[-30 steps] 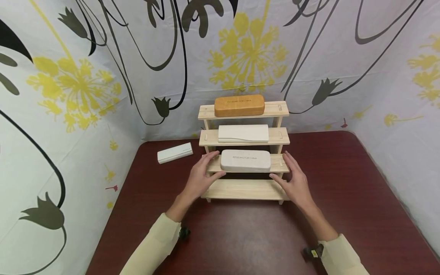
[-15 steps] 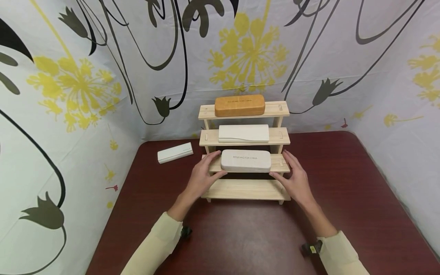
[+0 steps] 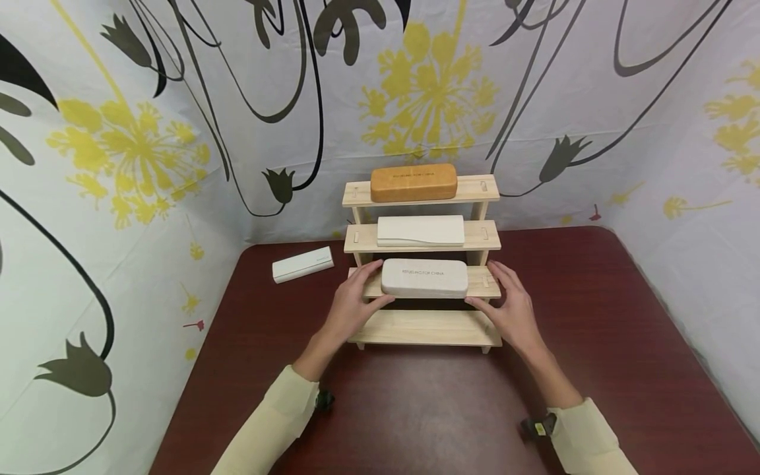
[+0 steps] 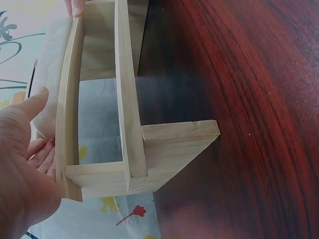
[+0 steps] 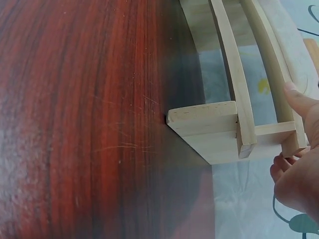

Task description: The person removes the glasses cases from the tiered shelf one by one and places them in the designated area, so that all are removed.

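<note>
A pale grey glasses case with lettering on its lid lies lengthwise on the second-lowest board of a light wooden tiered stand. My left hand is at its left end, thumb along the front edge and fingertips right at the back corner. At the right, my right hand has its thumb tip by the case's front corner, while its fingers reach the board's right end. In the left wrist view the thumb rests against the case. From the right wrist, the fingers are partly hidden behind the board.
An orange-brown glasses case lies on the top board, and a cream flap case on the board below. Left of the stand, a white case lies on the dark red table. Patterned cloth hangs behind.
My left hand has shifted slightly to the right, toward the grey glasses case. The right hand stays almost still, and the cases keep their places.
</note>
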Demonstrator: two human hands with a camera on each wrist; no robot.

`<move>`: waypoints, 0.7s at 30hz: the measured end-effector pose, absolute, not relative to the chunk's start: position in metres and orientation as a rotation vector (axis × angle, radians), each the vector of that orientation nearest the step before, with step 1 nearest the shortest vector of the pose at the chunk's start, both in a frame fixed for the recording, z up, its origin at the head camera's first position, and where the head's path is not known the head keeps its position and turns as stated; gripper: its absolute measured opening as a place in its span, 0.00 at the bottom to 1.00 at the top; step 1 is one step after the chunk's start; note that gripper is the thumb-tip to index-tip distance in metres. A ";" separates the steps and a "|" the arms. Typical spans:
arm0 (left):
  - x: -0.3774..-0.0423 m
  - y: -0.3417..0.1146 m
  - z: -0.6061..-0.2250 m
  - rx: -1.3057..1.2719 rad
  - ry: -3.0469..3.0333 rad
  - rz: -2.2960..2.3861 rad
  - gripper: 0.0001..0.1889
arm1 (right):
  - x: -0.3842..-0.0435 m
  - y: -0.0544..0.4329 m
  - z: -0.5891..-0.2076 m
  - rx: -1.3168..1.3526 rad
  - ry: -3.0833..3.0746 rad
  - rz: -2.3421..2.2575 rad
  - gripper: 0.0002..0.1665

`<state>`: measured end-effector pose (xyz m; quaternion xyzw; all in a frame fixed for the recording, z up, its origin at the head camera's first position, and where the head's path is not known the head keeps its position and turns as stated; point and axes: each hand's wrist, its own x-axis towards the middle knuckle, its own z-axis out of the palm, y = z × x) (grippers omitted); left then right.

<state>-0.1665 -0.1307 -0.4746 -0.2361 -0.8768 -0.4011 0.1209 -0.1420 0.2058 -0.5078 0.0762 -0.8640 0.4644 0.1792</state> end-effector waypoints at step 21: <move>-0.167 -0.121 -0.472 -0.599 -2.614 -1.201 0.39 | -0.142 0.208 -0.504 0.208 -2.450 1.330 0.51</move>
